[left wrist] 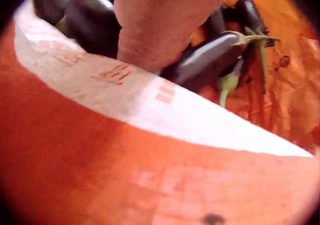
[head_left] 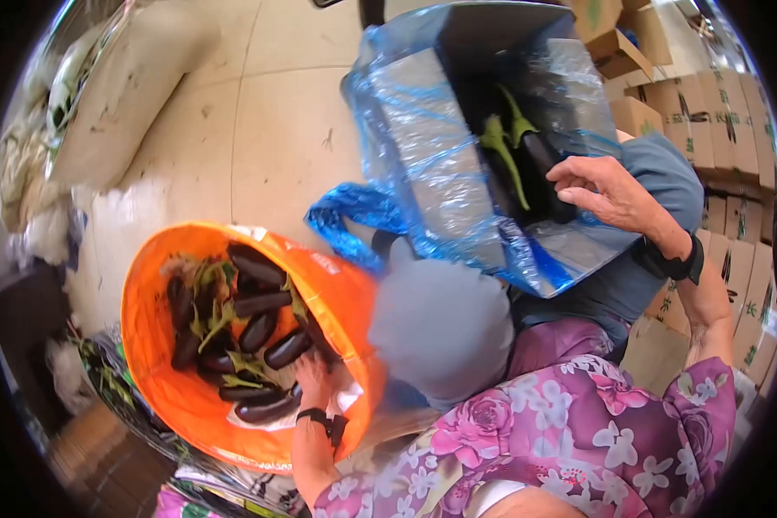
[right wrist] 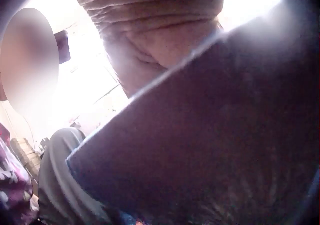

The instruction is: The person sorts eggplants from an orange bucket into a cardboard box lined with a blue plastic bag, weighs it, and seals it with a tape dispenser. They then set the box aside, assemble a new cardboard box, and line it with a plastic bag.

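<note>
In the head view an orange bag holds many dark eggplants with green stems. The left hand reaches inside it beside the eggplants; its fingertips are hidden among them. The left wrist view shows the left hand between eggplants, over a pale printed strip. At the right, a box lined with blue plastic holds eggplants. Above them is the right hand, fingers loosely bent, nothing seen in its grip. The right wrist view shows part of the right hand behind a dark panel.
Cardboard boxes are stacked along the right side. A large pale sack lies at the upper left on the tiled floor. Blue plastic hangs from the lined box toward the orange bag. The person's knee is between the two containers.
</note>
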